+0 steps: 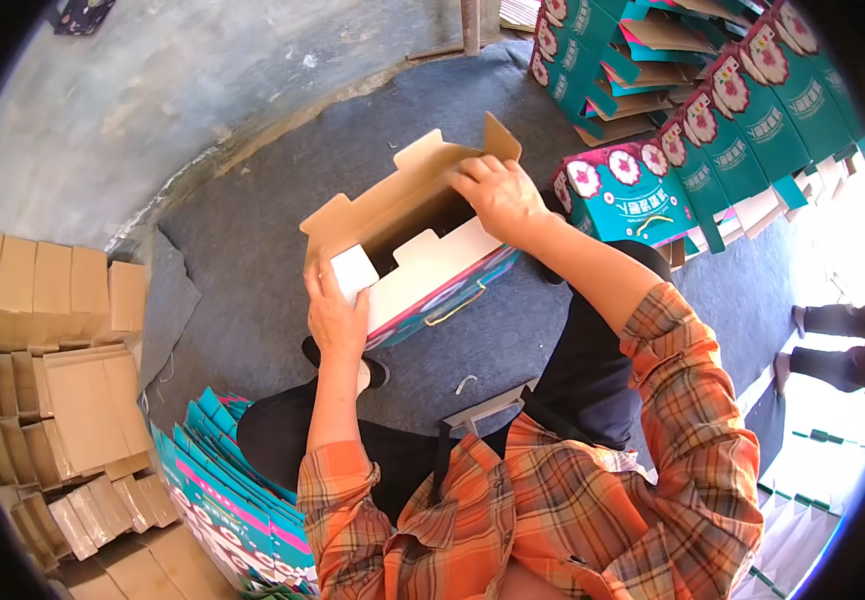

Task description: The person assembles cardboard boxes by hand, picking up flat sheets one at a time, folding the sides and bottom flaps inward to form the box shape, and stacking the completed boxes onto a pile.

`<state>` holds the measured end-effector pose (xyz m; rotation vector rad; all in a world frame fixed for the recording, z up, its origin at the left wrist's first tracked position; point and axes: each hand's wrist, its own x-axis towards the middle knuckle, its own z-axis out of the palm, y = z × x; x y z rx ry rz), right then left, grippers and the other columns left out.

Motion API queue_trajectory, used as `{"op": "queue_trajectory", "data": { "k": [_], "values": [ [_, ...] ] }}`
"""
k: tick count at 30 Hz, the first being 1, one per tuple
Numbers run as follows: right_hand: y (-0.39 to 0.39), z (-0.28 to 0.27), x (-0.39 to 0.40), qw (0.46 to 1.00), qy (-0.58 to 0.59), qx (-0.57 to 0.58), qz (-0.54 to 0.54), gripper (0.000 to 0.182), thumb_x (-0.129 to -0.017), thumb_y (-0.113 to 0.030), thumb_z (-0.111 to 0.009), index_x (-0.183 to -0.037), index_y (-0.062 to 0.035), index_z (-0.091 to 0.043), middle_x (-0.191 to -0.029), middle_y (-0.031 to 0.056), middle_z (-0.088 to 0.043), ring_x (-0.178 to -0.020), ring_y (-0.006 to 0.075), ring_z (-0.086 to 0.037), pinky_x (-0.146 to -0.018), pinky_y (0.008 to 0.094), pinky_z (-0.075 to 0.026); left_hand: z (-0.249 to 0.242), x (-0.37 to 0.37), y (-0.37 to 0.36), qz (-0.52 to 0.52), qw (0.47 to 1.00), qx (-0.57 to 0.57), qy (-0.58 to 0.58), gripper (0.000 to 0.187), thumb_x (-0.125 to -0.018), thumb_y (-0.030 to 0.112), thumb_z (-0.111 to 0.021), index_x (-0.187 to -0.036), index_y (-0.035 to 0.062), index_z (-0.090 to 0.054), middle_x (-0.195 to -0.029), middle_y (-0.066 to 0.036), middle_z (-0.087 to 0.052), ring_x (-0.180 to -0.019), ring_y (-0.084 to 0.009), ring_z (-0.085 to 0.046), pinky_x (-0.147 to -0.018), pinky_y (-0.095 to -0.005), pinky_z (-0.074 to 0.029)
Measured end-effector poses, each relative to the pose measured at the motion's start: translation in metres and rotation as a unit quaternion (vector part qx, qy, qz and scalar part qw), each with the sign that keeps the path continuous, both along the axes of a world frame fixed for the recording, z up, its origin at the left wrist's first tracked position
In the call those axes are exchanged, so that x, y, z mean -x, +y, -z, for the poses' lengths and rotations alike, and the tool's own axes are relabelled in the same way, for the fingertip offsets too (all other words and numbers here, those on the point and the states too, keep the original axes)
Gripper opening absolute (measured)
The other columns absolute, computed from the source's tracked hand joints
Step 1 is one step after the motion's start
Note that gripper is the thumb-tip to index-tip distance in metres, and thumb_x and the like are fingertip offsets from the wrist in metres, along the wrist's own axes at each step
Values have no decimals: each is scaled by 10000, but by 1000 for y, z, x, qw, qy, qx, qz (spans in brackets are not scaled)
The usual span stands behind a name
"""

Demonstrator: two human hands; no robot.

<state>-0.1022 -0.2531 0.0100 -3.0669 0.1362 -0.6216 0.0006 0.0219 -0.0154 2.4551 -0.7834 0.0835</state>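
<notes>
An open carton point(443, 272) with a brown inside and a teal printed outer side lies before me, its flaps raised and a yellow cord handle on the near side. My left hand point(337, 312) is at its left end, fingers wrapped on the end beside a white flap point(355, 272). At the right end, my right hand point(501, 198) has its fingers bent over the upper edge near a raised brown flap point(502, 137). The carton's dark interior shows between the hands; its bottom is hidden.
Brown cartons point(93, 405) are stacked at the left. Flattened teal cartons point(238, 485) lean beside my left leg. Printed teal boxes point(718, 150) stand in rows at the upper right. Another person's legs point(833, 345) show at the right edge. A wall point(203, 90) rises behind.
</notes>
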Motion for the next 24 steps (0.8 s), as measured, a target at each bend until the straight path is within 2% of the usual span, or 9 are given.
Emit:
{"op": "queue_trajectory", "data": {
  "k": [1, 5, 8, 10, 13, 15, 20, 22, 24],
  "values": [
    [-4, -9, 1, 1000, 1, 0, 2, 404, -761, -48, -567, -1157, -120, -594, -1097, 81, -576, -1018, 270, -563, -860, 406, -451, -1, 1, -1, -5, 1000, -10, -6, 839, -741, 134, -735, -1443, 87, -278, -1403, -195, -381, -1162, -402, -526, -906, -458, -491],
    [-33, -45, 5, 942, -317, -100, -47, 232, -745, 35, -538, -951, -56, -594, -925, 143, -615, -888, 345, -591, -786, 398, -497, 3, -1, 0, -3, 1000, -7, -21, 857, -739, 138, -739, -1450, 96, -263, -1403, -202, -376, -1155, -410, -528, -906, -463, -491],
    [-62, -33, 6, 909, -325, -250, 73, 211, -792, -23, -591, -1002, -45, -602, -927, 125, -624, -894, 337, -594, -792, 374, -496, 4, 0, 0, -1, 999, -6, -37, 863, -739, 143, -741, -1452, 102, -258, -1403, -206, -374, -1143, -414, -535, -899, -469, -494],
    [-74, -19, 7, 887, -144, -413, 145, 386, -776, -157, -699, -1134, -62, -590, -1006, 137, -617, -924, 321, -593, -823, 370, -491, 1, 0, -1, 0, 1000, 1, -26, 859, -741, 149, -739, -1452, 103, -259, -1404, -202, -376, -1139, -413, -537, -892, -472, -495],
    [-68, 2, 4, 919, -32, -379, 102, 657, -702, -233, -765, -1299, -116, -516, -1128, 168, -576, -980, 318, -580, -873, 388, -479, -5, 3, -3, -13, 1000, 12, 22, 874, -722, 113, -745, -1452, 63, -268, -1363, -228, -398, -1212, -421, -475, -963, -464, -448],
    [-61, 14, 0, 939, 68, -326, 86, 873, -684, -219, -775, -1441, -156, -346, -1325, 214, -468, -1196, 370, -500, -1000, 406, -430, -2, 2, -3, -13, 1000, 6, 5, 879, -717, 112, -747, -1454, 60, -270, -1350, -222, -408, -1153, -391, -515, -935, -439, -464],
    [-47, 20, -9, 933, 103, -340, 63, 869, -677, -85, -732, -1443, -178, -333, -1363, 188, -438, -1218, 378, -489, -1003, 420, -436, -1, -1, 3, -10, 997, 51, 62, 837, -759, 138, -726, -1461, 103, -273, -1382, -173, -402, -1061, -346, -593, -846, -404, -506],
    [-46, 17, -11, 928, 116, -345, 80, 822, -680, -71, -722, -1411, -196, -368, -1342, 178, -450, -1202, 376, -502, -994, 420, -444, 2, -3, 8, 0, 963, 237, 131, 743, -809, 138, -690, -1451, 96, -318, -1347, -154, -427, -1084, -283, -566, -858, -357, -482],
    [-42, 13, -13, 923, 131, -349, 96, 778, -682, -57, -711, -1379, -214, -403, -1321, 167, -462, -1186, 375, -516, -985, 421, -451, 19, -14, 13, 1, 948, 303, 99, 643, -831, 148, -672, -1407, 82, -394, -1316, -147, -447, -1085, -264, -547, -873, -355, -466]
  ]
}}
